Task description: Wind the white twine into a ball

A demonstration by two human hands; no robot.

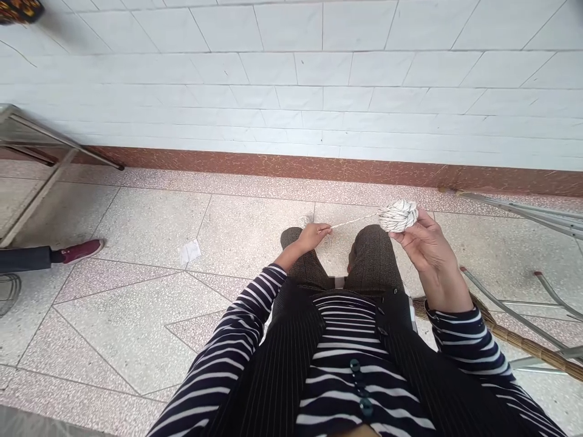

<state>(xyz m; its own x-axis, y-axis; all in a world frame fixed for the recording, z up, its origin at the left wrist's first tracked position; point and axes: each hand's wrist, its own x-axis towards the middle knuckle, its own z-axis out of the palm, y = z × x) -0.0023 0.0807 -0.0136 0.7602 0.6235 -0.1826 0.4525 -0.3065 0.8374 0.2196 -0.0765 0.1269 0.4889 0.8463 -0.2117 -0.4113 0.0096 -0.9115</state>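
Note:
My right hand (428, 246) grips a ball of white cord with dark flecks (398, 216), held above my right knee. From the ball a taut strand of cord (355, 221) runs left to my left hand (314, 235), whose fingers are pinched around it. Below my left hand, some loose cord (327, 241) hangs between my knees. More white cord (303, 221) shows just beyond my left hand, partly hidden by it.
A tiled wall (291, 97) rises in front. On the left are a metal-framed table (40, 188) and another person's shoe (82, 250). White paper (190, 251) lies on the floor. To the right are metal chair legs (505, 309) and a straw broom (523, 343).

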